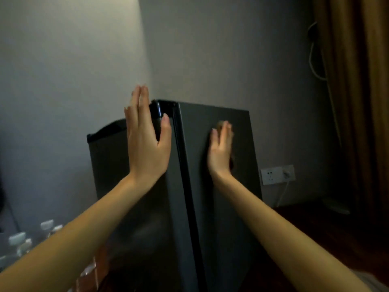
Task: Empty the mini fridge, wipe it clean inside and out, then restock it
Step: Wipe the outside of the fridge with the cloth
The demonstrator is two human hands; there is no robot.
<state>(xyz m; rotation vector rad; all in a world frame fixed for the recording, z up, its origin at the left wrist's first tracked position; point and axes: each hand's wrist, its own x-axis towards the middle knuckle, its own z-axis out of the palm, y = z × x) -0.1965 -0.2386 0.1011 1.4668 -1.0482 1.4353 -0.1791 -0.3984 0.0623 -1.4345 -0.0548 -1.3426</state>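
Mini fridge (197,127): plain dark grey panels, with a black hinge cap (156,109) at its top corner and a black seal strip (185,175) between door and body. Behind it is a pale grey, unpatterned wall (63,70). To its right are a white socket plate (271,175), a white cord (283,192), an ochre-brown curtain (357,81) and a dark reddish-brown bench (315,224). To its lower left are clear bottles (20,242) with white caps.

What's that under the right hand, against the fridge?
A small brownish thing, perhaps a cloth, peeks out past the fingertips and beside the wrist. The right hand lies flat over most of it on the mini fridge; blur hides the rest.
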